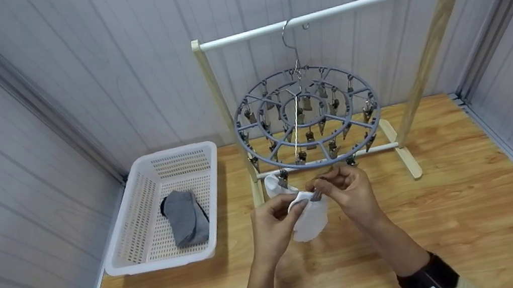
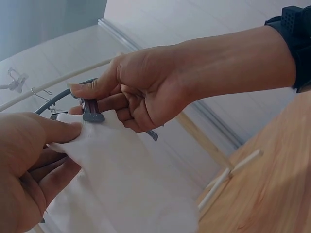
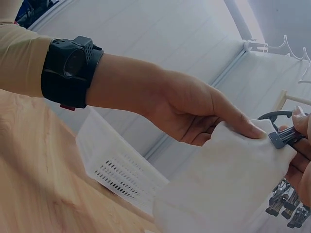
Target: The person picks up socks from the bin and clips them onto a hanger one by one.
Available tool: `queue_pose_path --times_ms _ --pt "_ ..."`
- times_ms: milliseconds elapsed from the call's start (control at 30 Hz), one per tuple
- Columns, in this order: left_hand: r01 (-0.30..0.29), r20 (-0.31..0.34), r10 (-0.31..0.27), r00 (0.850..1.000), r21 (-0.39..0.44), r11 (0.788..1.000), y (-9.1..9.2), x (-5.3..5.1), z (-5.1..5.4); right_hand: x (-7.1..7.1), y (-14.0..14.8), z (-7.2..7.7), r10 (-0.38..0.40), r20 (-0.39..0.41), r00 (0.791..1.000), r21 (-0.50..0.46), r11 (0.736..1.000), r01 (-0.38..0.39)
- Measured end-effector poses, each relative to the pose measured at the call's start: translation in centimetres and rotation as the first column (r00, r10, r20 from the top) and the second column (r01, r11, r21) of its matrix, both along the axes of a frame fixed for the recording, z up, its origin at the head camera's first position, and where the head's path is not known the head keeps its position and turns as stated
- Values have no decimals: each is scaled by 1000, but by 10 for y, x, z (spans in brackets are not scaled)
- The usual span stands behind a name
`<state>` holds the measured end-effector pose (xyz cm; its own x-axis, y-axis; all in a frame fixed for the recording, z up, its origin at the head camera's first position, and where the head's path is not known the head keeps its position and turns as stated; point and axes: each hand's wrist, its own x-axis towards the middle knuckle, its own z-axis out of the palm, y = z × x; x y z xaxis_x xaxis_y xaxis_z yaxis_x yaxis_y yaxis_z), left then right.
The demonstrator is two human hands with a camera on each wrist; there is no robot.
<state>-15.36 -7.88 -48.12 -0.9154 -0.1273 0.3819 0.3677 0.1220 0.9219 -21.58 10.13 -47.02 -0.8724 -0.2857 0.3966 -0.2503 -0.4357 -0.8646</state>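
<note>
My left hand (image 1: 271, 225) pinches the cuff edge of a white sock (image 1: 311, 222) between thumb and fingers. The sock dangles below both hands; in the left wrist view ribbing shows near its edge. With thumb and fingertips, my right hand (image 1: 353, 195) grips a grey clothes peg (image 3: 283, 137), whose jaws lie over the sock's edge beside the left thumb. A second white piece (image 1: 273, 185), partly behind the left hand, hangs from another peg (image 1: 283, 178). Above the hands is a round grey drying hanger (image 1: 310, 143) with many dangling pegs.
A wooden stand with a white rail (image 1: 367, 2) carries the hanger by its hook (image 1: 289, 40). To the left, a white plastic basket (image 1: 120, 235) holds folded grey socks (image 1: 184, 221). Panelled walls (image 1: 125, 82) enclose the wood-grain table (image 1: 475, 213).
</note>
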Motion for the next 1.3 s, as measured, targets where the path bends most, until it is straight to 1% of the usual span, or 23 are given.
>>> queue_pose_path --times_ms 233,367,500,567,700,833,967,1033,1133,1300 --pt "-19 -49 20 999 14 1000 1 1 0 1 -1 -2 7 -22 1000 7 1000 -7" --pt "-22 -64 23 998 23 999 1 2 1 2 -2 -3 12 -30 999 6 1000 -12" --pt "-12 -73 14 997 29 1000 0 3 1 2 -3 -2 29 -8 1000 0 1000 -29" --pt "-10 -80 13 997 30 999 -1 3 2 3 -3 -1 34 17 999 7 999 -34" --pt "-17 -86 19 996 31 999 -1 3 4 4 -4 1 19 61 998 30 999 -21" --pt "-17 -77 19 997 25 1000 -1 4 4 4 -4 2 -21 75 997 94 995 14" --pt "-18 -69 20 997 24 1000 -3 4 4 2 -2 3 -58 51 997 201 978 47" --pt "-25 -64 26 998 28 999 -4 4 5 1 -1 4 -64 39 997 241 969 53" --pt "-39 -57 41 998 32 999 -7 3 6 -1 2 6 -65 8 998 284 957 60" --pt "-70 -45 71 996 25 997 -14 3 7 -2 7 9 -51 -72 996 326 943 72"
